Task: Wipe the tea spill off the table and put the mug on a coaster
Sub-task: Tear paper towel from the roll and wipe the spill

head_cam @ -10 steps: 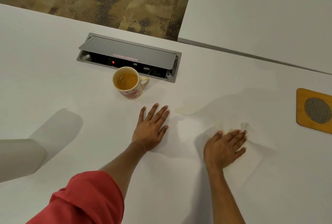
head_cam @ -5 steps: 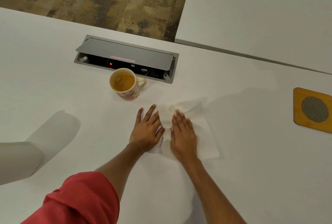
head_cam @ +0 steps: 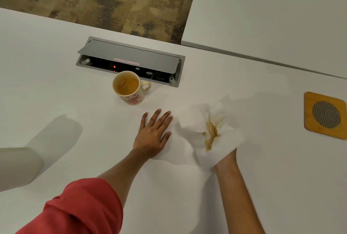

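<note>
Left hand [head_cam: 153, 136] is flat and spread on the table [head_cam: 56, 83] for bracing, right hand [head_cam: 224, 158] has the tea-stained paper towel [head_cam: 210, 130] bunched up around it, stain up, mug [head_cam: 129, 87] just past the left fingers, coaster [head_cam: 325, 114] well off right.

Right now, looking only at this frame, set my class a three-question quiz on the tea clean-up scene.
1. True or false: the cream ceramic mug with red blotches already stands on the square wooden coaster.
2. Which hand grips the stained white paper towel? A left, B right.
3. Fill in: the left hand lies ____ on the white table.

Key: 1 false, the mug stands on bare table beside the grey socket box; 2 B, the right hand; 3 flat.
</note>
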